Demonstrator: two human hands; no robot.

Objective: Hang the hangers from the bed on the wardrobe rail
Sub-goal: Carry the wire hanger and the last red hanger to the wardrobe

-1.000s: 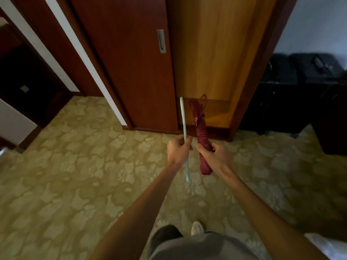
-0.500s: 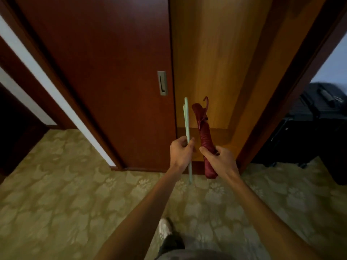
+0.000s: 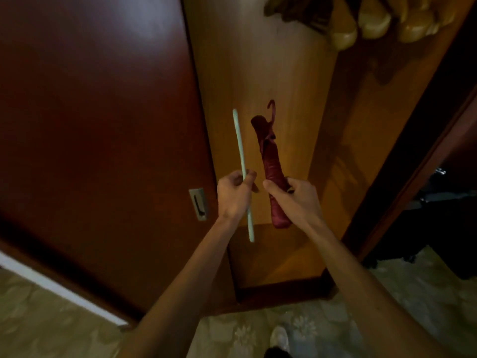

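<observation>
Your left hand [image 3: 233, 193] grips a thin pale green hanger [image 3: 243, 174], seen edge-on, with the fingers curled round it about the middle of its length. The hanger stands nearly upright, its top leaning a little to the left, one end well above your fist and the other below your wrist.

Your right hand [image 3: 294, 196] grasps a padded dark red hanger [image 3: 271, 161] near its lower part, thumb on the left side and fingers wrapped round the right. This one also stands nearly upright, with a small hook [image 3: 271, 109] showing at its top end. The two hangers are close beside each other and do not touch; both are held up in front of the open part of the wardrobe.

To the left is the dark brown sliding door [image 3: 103, 125] with a metal recessed handle [image 3: 198, 204], just left of your left wrist. Behind the hangers is the lighter wooden inside of the wardrobe [image 3: 258, 60]. At the top right, several wooden hangers [image 3: 374, 21] already hang inside; the rail itself cannot be made out. Below lies a patterned carpet [image 3: 38, 319], and the toe of a white shoe [image 3: 280, 337] shows at the bottom edge.
</observation>
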